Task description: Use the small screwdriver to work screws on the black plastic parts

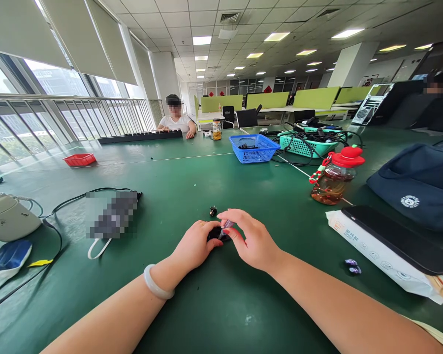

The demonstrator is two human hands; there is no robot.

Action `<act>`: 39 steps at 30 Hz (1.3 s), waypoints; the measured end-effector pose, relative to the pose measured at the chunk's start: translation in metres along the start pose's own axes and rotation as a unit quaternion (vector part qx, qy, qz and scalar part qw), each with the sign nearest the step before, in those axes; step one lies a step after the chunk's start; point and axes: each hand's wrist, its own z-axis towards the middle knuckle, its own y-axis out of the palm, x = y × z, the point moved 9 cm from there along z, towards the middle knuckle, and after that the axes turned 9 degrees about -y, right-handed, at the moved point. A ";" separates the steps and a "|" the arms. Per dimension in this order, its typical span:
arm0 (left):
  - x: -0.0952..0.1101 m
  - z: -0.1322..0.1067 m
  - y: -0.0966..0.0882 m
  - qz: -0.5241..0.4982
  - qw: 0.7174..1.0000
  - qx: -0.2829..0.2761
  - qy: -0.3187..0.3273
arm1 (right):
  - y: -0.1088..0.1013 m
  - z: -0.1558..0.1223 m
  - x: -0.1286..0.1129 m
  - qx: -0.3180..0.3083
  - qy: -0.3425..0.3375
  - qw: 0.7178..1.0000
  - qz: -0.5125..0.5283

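My left hand, with a pale bangle at the wrist, is closed on a small black part at the middle of the green table. Its kind is hard to make out because the fingers cover much of it. Between thumb and fingertips, my right hand pinches a small translucent greyish-purple piece, which slants down against the black part. Just beyond both hands, a small shiny black piece lies loose on the tabletop.
Farther off stand a blue basket, a green basket heaped with cables, and a red tray. A red-lidded bottle, navy bag and phone on a white packet are at right. Opposite sits a person.
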 end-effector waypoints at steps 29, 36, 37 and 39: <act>-0.009 -0.004 -0.028 0.154 0.977 0.139 -0.056 | -0.039 -0.005 0.017 0.152 -0.017 0.984 -0.089; -0.013 -0.001 -0.015 0.155 0.981 0.082 -0.084 | -0.005 -0.024 0.087 0.062 0.232 0.970 0.026; -0.012 -0.002 -0.016 0.145 0.982 0.087 -0.086 | -0.001 -0.027 0.092 0.055 0.249 0.966 0.044; -0.010 -0.003 -0.017 0.114 0.985 0.098 -0.081 | 0.003 -0.030 0.097 0.050 0.266 0.960 0.075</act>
